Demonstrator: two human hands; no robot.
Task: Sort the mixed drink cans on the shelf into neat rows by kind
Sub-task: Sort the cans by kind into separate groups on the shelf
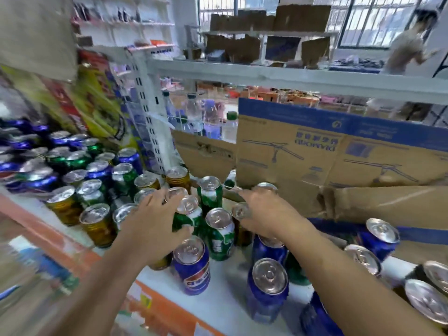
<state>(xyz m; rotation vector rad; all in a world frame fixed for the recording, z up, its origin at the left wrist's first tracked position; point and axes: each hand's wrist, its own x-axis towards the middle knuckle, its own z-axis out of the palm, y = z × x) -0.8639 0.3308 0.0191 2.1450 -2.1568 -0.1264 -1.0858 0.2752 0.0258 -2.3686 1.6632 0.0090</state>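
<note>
Mixed cans stand on the white shelf (pixel 218 301). My left hand (pixel 152 224) grips a green-and-white can (pixel 188 218) in the middle cluster, thumb in front and fingers behind it. My right hand (pixel 269 214) curls round the top of a gold-brown can (pixel 243 237) just right of it. Between the hands stand two more green cans (pixel 220 236) (pixel 210 195). A blue Pepsi can (pixel 192 265) and another blue can (pixel 268 292) stand nearer me. Gold cans (pixel 97 225) and a dense pack of green and blue cans (pixel 80 163) fill the left.
A cardboard box (pixel 327 154) with a torn flap backs the shelf on the right. Several blue cans (pixel 378 235) lie tipped at the right. The shelf has an orange front edge (pixel 164 309). Water bottles (pixel 194 115) stand behind. A person (pixel 407 44) is at the far right.
</note>
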